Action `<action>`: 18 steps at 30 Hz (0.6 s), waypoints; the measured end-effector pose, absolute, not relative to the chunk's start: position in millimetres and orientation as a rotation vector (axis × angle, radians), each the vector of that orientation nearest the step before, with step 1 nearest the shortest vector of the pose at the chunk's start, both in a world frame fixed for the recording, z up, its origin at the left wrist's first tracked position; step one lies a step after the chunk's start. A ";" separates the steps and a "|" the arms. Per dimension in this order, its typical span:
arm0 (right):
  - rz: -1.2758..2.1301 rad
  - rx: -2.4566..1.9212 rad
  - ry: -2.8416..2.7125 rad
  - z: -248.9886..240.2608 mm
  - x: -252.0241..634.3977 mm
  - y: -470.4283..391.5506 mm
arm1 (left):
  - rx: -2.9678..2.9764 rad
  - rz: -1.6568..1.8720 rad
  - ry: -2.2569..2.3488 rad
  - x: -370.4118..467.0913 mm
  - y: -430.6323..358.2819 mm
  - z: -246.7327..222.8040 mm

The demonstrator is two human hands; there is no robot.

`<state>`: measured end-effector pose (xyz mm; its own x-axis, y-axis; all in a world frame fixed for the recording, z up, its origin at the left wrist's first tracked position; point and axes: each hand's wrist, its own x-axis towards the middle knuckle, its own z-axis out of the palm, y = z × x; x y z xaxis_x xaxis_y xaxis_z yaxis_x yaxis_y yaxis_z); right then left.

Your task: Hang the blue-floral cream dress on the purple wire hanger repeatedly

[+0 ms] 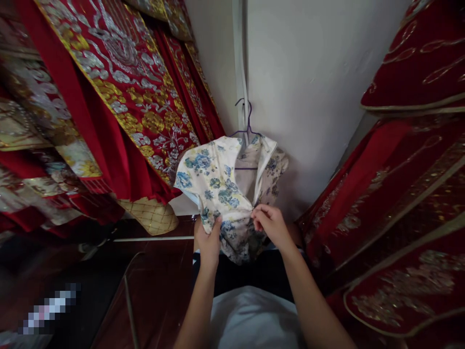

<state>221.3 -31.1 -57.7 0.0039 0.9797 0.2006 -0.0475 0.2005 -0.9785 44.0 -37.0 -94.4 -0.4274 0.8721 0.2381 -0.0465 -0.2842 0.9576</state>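
A white short-sleeved top with blue flowers (227,186) hangs from a purple hanger (249,118) in front of me. Its neck opening gapes in a V down the front. My left hand (209,242) is closed on the lower left side of the top, thumb in front and the fingers behind the cloth. At the bottom of the V, my right hand (268,220) pinches the front edge with fingertips together. Whatever small fastening lies between those fingertips is hidden.
Red costumes with gold and silver embroidery (127,72) hang on the left, and more dark red embroidered cloth (399,194) hangs on the right. Behind the top is a pale wall (301,72) with a white strip (240,53). A thin white rod (152,239) lies low on the left.
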 end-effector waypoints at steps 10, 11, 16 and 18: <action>1.216 -0.985 -1.227 -42.4 214.6 -45.4 | 1.999 1.526 1.126 88.2 -35.2 -79.9; 1.234 -0.976 -1.226 -41.2 216.5 -44.7 | 2.002 1.479 1.113 92.0 -33.8 -77.0; 1.259 -0.899 -1.102 -15.1 237.2 -18.7 | 2.171 1.278 1.116 94.8 -25.0 -66.0; 1.230 -0.853 -1.027 6.7 243.3 4.1 | 2.328 1.094 1.172 91.5 -22.6 -61.4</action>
<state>243.3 4.1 6.7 0.0320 0.9876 0.1537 -0.3271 0.1557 -0.9321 91.5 -22.6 -61.4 0.3723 0.7862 0.4933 0.5462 -0.6153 0.5684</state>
